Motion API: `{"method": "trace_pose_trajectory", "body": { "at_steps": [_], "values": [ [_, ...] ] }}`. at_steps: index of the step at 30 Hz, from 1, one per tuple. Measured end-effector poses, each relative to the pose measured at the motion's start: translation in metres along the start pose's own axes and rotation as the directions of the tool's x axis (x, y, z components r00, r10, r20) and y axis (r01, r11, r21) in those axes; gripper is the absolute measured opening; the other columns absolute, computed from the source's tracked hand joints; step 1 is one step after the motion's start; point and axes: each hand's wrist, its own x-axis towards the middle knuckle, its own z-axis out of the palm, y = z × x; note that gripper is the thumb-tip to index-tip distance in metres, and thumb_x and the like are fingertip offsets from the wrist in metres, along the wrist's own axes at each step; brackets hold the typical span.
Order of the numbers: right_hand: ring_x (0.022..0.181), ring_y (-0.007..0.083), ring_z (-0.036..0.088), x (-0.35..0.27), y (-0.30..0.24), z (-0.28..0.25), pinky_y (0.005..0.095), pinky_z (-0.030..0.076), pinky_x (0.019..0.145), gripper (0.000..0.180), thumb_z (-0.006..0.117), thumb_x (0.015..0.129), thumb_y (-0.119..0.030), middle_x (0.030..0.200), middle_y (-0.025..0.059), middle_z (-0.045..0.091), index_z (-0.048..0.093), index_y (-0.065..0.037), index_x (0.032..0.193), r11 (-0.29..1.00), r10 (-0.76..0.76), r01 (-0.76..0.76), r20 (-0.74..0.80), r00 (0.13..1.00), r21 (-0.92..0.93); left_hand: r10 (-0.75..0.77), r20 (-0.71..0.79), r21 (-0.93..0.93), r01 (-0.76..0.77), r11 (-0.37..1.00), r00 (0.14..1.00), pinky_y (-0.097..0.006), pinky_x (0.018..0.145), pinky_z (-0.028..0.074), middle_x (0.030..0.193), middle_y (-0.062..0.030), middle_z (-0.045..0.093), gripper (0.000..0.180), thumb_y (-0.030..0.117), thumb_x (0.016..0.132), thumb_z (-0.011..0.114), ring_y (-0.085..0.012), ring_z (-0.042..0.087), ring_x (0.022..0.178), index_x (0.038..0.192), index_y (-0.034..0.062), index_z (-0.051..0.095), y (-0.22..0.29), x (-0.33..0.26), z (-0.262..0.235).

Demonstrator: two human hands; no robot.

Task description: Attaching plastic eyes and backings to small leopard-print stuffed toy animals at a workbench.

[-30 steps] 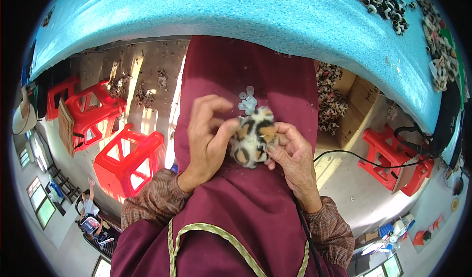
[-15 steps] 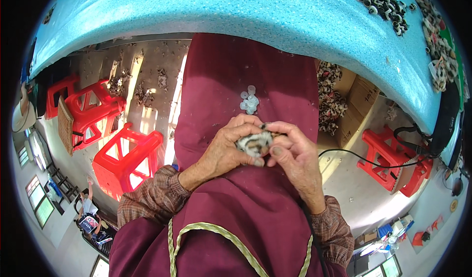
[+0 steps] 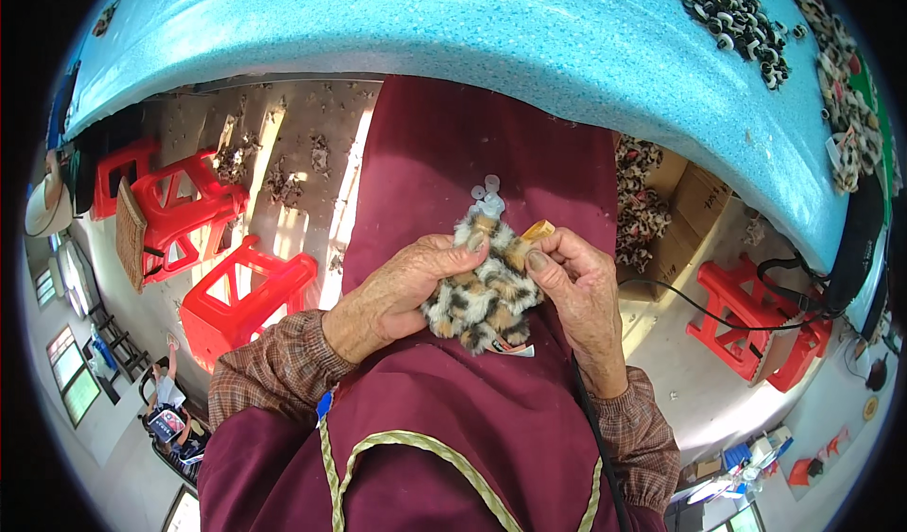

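1. The left hand [image 3: 402, 286] and right hand [image 3: 576, 286] were apart, each pinching one side of the furry piece [image 3: 487, 296]. It was between them, above the dark red cloth [image 3: 406, 154] on the lap. Two grips perhaps stopped it flopping.
2. A yellow bit [image 3: 539, 231] stuck up by the right hand. I could not tell what it was.
3. Little clear discs [image 3: 492, 185] lay just past the fur, maybe to be easy to reach.
4. Black-and-white bits [image 3: 727, 12] sat heaped on the blue bench [image 3: 425, 26], perhaps so they did not roll away.
5. A pale tag [image 3: 513, 349] poked out under the fur, too small to read. The cardboard box [image 3: 694, 215] had dark writing.
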Motion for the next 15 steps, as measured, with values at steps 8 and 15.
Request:
{"method": "trace_pose_trajectory", "body": {
  "at_steps": [8,15],
  "values": [
    [0.067,0.0021,0.048,0.006,0.002,0.003,0.018,0.038,0.06,0.01,0.06,0.089,-0.009,0.071,-0.0037,0.056,0.058,0.0,0.087,0.993,0.012,-0.008,-0.032,0.999,0.119,0.021,-0.029,0.0,-0.021,1.0,0.999,-0.029,0.078,0.054,0.097,-0.0082,0.067,0.024,0.014,0.087,0.065,-0.0145,0.066,0.085,0.105,-0.0016,0.063,-0.007,0.002,0.003],
    [0.069,0.0095,0.058,0.005,-0.002,0.001,0.0242,0.047,0.063,0.008,0.062,0.085,-0.005,0.077,0.0042,0.063,0.058,0.0,0.089,0.965,-0.18,0.173,-0.022,0.983,-0.197,0.073,-0.119,0.051,-0.068,0.996,0.99,-0.032,0.078,0.055,0.101,-0.0103,0.066,0.027,0.014,0.089,0.058,-0.0185,0.066,0.086,0.112,-0.0016,0.057,-0.009,-0.003,0.008]
  ]
}}
